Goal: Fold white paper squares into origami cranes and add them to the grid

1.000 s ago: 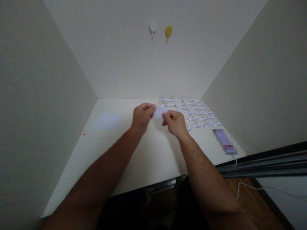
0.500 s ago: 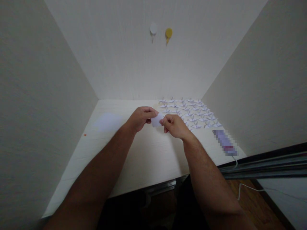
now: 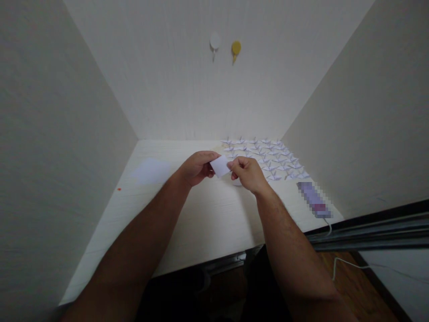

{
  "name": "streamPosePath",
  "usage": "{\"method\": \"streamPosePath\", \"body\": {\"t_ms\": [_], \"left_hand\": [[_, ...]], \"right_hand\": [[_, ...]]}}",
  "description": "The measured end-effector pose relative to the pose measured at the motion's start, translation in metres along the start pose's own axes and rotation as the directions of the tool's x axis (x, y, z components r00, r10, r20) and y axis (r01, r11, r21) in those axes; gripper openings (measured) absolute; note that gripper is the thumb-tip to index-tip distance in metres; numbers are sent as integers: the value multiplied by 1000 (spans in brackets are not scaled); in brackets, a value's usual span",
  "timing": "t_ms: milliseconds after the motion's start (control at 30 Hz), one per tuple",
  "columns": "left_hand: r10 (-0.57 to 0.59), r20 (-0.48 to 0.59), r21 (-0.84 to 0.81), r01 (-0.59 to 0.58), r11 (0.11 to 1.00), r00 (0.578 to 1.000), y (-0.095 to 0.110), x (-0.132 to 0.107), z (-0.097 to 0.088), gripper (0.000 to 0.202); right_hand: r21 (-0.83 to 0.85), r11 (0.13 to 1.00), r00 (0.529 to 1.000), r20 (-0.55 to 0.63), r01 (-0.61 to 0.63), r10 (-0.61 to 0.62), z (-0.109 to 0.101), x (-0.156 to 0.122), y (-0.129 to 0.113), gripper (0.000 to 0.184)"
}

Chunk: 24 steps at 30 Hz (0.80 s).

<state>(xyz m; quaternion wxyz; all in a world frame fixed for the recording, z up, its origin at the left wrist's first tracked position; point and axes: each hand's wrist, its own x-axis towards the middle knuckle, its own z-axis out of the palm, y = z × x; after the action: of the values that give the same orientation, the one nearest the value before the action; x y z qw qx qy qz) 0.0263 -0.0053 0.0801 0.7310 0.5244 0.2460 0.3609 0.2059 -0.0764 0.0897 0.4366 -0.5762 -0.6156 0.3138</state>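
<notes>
Both hands pinch a small white paper [image 3: 220, 166] just above the middle of the tabletop [image 3: 208, 219]. The left hand [image 3: 197, 168] grips its edge at 9 o'clock and the right hand [image 3: 248, 174] grips the edge at 3 o'clock. Rows of folded paper cranes [image 3: 266, 158] lie at 2 o'clock from the hands, and a flat sheet [image 3: 150, 171] lies at 9 o'clock. A blurred-out object [image 3: 314, 199] rests at 4 o'clock. On the wall at 12 o'clock hang a white hook [image 3: 215, 41] and a yellow hook [image 3: 236, 47].
</notes>
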Motion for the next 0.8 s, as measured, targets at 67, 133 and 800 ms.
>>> {"method": "streamPosePath", "body": {"t_ms": [67,133,800], "left_hand": [[-18,37,-19,18,1000,999,0,-1,0,32],[-26,58,-27,28,999,998,0,-2,0,33],[144,-295,237,-74,969,945,2,1,13,23]], "right_hand": [[20,1000,1000,25,-2,1,0,0,-1,34],[37,999,998,57,-2,0,-1,-1,-1,35],[-62,997,996,-68,49,-54,6,4,7,31]]}}
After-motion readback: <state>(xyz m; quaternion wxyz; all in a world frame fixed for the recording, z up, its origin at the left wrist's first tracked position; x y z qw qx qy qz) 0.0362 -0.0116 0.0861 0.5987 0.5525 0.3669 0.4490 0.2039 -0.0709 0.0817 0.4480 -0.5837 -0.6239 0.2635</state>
